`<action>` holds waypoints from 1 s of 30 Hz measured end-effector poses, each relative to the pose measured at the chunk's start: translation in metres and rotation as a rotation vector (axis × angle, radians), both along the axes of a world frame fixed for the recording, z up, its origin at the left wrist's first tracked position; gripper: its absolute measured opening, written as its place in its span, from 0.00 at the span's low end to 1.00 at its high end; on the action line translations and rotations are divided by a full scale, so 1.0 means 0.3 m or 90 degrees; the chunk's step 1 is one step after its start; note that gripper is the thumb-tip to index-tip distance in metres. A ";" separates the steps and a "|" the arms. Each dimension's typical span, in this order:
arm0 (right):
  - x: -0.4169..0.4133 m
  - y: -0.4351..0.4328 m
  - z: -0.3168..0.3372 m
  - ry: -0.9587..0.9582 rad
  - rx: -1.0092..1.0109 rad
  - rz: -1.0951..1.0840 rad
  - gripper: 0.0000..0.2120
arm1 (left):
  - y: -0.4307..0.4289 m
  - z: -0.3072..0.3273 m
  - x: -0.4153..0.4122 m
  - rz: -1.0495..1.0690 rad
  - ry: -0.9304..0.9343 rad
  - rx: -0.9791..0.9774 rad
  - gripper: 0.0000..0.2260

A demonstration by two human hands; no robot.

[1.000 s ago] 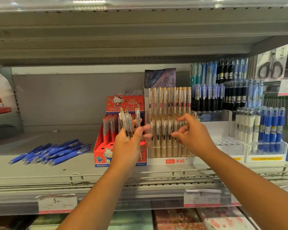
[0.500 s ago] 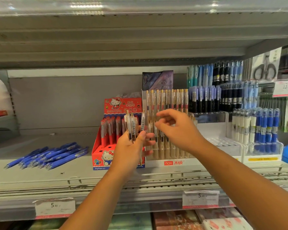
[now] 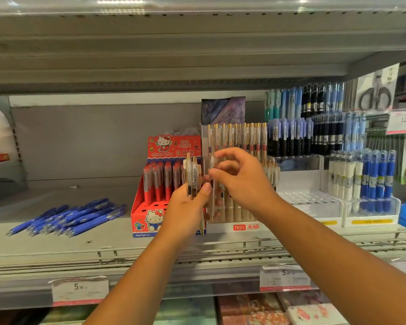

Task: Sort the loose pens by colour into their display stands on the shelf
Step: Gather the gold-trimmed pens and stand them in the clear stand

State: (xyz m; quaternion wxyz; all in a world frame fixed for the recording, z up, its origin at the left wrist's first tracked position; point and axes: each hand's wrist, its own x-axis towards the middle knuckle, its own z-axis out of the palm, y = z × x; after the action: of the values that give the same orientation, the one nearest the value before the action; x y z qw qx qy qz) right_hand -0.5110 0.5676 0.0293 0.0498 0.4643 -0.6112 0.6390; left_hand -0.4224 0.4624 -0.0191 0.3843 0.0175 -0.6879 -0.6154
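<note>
Clear plastic throughout: clutching a bundle of clear gold-clipped pens [image 3: 192,177] upright in the left grip [image 3: 185,207], pinching a single clear pen [image 3: 211,164] by its top in the right grip [image 3: 242,184], just before the clear tiered display stand [image 3: 220,227]. Lower tip-first into a free hole, kept vertical.

I'm holding a bunch of clear pens [image 3: 192,177] upright in my left hand [image 3: 185,207] while my right hand [image 3: 242,184] is pinching a single pen [image 3: 212,161] just beside them.

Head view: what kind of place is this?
Most likely a shop's stationery aisle: price tags on the shelf edge, a Hello Kitty pen display box, packaged scissors hanging at right.
</note>
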 end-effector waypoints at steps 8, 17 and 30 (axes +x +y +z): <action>-0.078 0.074 0.029 -0.035 -0.078 -0.075 0.15 | 0.000 0.010 -0.002 0.009 -0.001 0.056 0.06; -0.214 0.138 0.004 -0.004 -0.066 -0.248 0.14 | -0.019 0.005 -0.006 0.005 -0.050 0.047 0.06; -0.238 0.109 -0.099 0.075 0.098 -0.263 0.15 | 0.009 0.007 0.009 0.034 -0.038 -0.012 0.06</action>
State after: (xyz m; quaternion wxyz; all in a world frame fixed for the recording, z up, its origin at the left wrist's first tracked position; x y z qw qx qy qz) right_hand -0.5824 0.6004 -0.0006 0.1801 0.3682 -0.7362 0.5386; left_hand -0.4196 0.4651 -0.0170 0.3801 0.0504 -0.7040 -0.5978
